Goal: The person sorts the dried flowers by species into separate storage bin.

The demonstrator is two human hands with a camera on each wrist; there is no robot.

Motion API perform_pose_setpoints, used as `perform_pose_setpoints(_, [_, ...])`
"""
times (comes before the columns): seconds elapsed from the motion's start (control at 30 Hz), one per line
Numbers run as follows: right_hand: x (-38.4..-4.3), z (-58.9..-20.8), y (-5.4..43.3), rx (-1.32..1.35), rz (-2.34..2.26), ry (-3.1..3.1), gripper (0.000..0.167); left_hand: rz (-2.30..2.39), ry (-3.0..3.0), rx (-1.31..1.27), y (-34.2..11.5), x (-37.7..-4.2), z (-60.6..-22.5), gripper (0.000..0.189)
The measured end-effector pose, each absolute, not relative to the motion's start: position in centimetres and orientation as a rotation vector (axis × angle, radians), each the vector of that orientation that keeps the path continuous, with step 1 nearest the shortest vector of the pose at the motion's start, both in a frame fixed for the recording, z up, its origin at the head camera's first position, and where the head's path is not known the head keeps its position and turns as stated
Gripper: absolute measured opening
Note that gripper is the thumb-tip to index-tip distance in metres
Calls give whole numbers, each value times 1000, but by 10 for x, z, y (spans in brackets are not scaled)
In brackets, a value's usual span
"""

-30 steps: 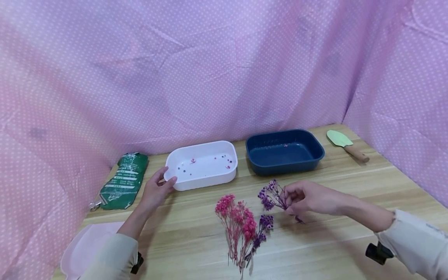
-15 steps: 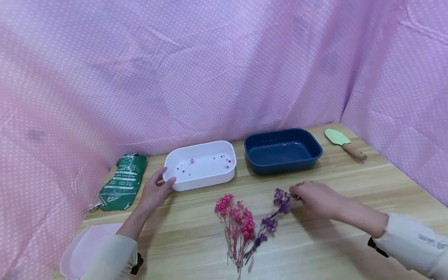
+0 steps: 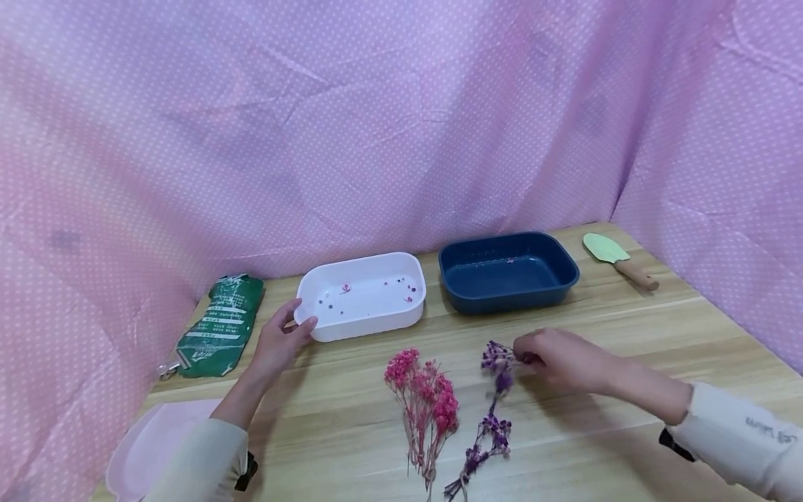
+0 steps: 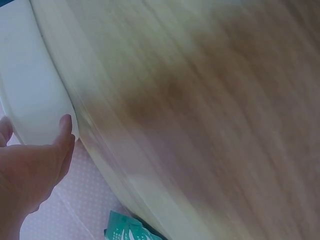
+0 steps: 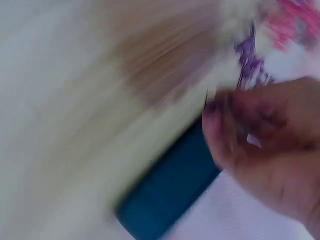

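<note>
In the head view my right hand (image 3: 561, 359) pinches the stems of a sprig of purple dried flowers (image 3: 497, 355) just above the table. Below it lies a second purple dried flower bunch (image 3: 492, 431), its stems pointing toward me; the two seem to touch or overlap. Pink dried flowers (image 3: 423, 390) lie to the left of these. My left hand (image 3: 279, 345) holds the near left corner of a white plastic basin (image 3: 370, 324), thumb at the front wall and fingers at the end. Motion blur softens the right wrist view, where my curled fingertips (image 5: 212, 112) show.
Beside the white basin, a dark blue basin (image 3: 511, 300) stands against the polka-dot cloth. A green-bladed trowel (image 3: 621, 261) lies at the far right. A green bag (image 3: 222, 328) and a pale pink tray-like item (image 3: 159, 446) are on the left. Loose petals dot the white basin.
My right hand has shifted slightly right with the purple sprig. The lower purple bunch has moved right, away from the pink flowers. My left hand and the white basin have stayed put.
</note>
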State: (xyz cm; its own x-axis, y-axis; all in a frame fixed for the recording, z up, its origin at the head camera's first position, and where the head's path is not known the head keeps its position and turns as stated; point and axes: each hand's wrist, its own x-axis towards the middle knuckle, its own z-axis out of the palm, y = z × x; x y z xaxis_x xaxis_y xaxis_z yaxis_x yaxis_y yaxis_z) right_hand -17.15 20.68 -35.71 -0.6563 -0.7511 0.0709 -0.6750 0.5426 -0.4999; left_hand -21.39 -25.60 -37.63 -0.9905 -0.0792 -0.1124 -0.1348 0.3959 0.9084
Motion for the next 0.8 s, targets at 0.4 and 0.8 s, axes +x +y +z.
perform_pose_setpoints(0.4, [-174,-348,205,-925,-1159,2394,8,1685,2581,-186,-256,-214,-376,75])
perform_pose_setpoints(0.8, [-190,-341,177,-406,-1719,2127,22,1724,2578,-170,-257,-214,-379,75])
